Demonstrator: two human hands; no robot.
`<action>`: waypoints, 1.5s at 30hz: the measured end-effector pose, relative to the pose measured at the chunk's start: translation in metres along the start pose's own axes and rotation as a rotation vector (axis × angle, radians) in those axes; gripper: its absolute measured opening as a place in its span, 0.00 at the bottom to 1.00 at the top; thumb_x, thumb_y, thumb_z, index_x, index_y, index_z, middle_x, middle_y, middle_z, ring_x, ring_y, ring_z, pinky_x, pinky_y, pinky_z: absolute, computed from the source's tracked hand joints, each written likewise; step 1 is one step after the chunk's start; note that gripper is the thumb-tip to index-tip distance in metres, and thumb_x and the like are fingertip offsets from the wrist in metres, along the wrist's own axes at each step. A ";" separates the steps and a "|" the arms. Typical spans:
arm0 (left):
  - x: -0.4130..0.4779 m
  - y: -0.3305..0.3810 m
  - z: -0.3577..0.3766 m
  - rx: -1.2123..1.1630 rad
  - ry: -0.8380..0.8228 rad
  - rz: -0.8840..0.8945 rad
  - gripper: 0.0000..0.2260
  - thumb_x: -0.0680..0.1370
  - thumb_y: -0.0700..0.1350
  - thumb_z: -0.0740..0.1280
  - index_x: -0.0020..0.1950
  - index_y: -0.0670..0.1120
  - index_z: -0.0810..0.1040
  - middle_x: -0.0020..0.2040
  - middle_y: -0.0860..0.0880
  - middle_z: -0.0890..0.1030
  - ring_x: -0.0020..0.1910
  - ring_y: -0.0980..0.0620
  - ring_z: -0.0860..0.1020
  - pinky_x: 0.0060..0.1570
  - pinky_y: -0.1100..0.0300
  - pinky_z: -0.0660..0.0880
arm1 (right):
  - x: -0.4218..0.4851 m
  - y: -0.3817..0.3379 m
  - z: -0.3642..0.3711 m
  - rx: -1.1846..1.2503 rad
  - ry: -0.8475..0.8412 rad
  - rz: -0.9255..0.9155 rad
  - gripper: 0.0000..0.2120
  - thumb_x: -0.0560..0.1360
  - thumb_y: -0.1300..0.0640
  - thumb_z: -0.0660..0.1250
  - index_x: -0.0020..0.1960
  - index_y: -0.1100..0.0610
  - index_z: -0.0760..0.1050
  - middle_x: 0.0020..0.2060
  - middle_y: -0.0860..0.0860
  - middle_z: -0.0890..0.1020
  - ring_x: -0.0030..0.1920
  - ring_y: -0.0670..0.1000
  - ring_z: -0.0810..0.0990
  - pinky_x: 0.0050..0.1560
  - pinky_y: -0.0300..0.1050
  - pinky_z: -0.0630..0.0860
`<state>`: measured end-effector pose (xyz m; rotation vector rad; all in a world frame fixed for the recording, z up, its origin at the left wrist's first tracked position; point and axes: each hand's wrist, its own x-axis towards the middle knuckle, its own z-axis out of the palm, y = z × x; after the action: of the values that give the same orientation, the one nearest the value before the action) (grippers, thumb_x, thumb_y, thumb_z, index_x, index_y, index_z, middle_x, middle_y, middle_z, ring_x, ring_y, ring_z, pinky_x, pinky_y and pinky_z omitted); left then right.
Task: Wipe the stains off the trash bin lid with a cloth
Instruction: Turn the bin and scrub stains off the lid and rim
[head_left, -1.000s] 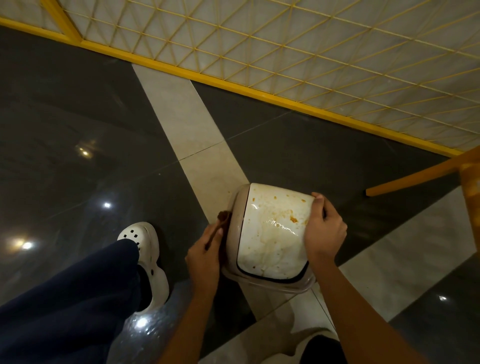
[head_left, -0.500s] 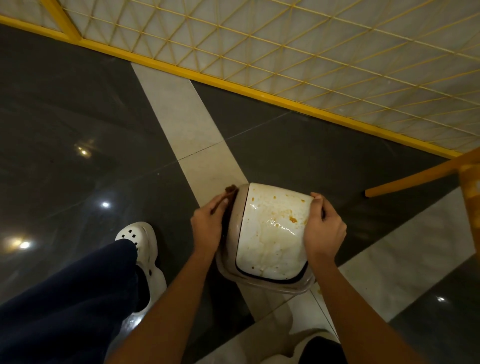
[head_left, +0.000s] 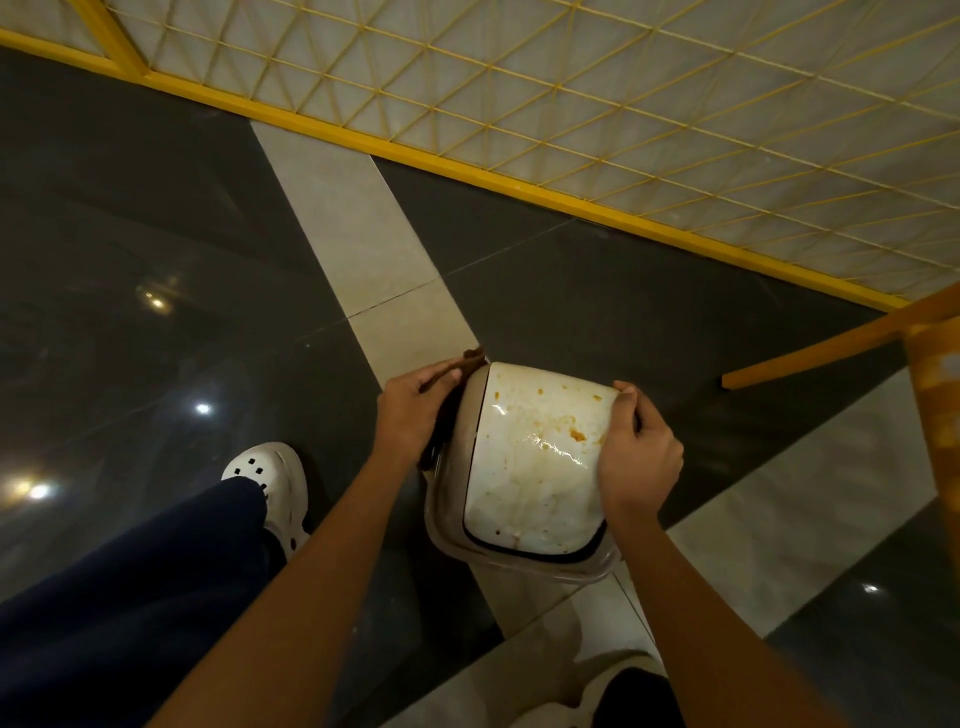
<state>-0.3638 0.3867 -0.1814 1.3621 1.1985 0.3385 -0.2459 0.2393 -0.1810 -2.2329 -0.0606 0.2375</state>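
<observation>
A small trash bin stands on the floor, its white lid (head_left: 535, 467) curved and marked with orange-brown stains and wet streaks. A beige rim (head_left: 462, 441) frames the lid. My left hand (head_left: 413, 410) holds a dark brown cloth (head_left: 470, 361) against the bin's left side, a corner of the cloth sticking out past the fingers. My right hand (head_left: 636, 452) grips the lid's right edge, thumb on top.
The floor is glossy dark tile crossed by pale strips (head_left: 363, 228). A yellow-framed lattice panel (head_left: 571, 104) runs along the far side. An orange chair leg (head_left: 831, 338) juts in at the right. My leg and white clog (head_left: 270, 478) stand left of the bin.
My left hand with the cloth has slid away from me along the bin's left side, up to the far left corner. My right hand has stayed on the right edge.
</observation>
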 end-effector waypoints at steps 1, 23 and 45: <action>0.002 0.004 0.001 0.028 -0.008 -0.011 0.12 0.76 0.43 0.65 0.60 0.46 0.78 0.55 0.49 0.80 0.52 0.56 0.75 0.57 0.61 0.70 | 0.000 0.000 0.000 0.000 -0.003 0.005 0.15 0.79 0.48 0.56 0.56 0.49 0.79 0.46 0.51 0.83 0.47 0.52 0.80 0.52 0.54 0.77; -0.035 0.007 -0.007 0.070 0.056 0.123 0.12 0.76 0.43 0.66 0.59 0.52 0.77 0.48 0.62 0.77 0.45 0.68 0.74 0.53 0.70 0.70 | 0.000 0.000 0.000 -0.001 0.000 0.000 0.14 0.79 0.49 0.56 0.56 0.49 0.79 0.46 0.53 0.83 0.48 0.54 0.80 0.50 0.52 0.77; -0.055 0.006 -0.002 0.181 0.122 0.278 0.12 0.76 0.42 0.66 0.58 0.51 0.77 0.49 0.64 0.76 0.46 0.72 0.73 0.49 0.81 0.67 | -0.001 0.001 0.000 0.017 0.006 0.005 0.14 0.79 0.48 0.56 0.56 0.49 0.79 0.48 0.52 0.83 0.49 0.54 0.80 0.52 0.56 0.77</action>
<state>-0.3862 0.3466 -0.1505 1.6913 1.1615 0.5263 -0.2466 0.2388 -0.1821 -2.2174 -0.0499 0.2332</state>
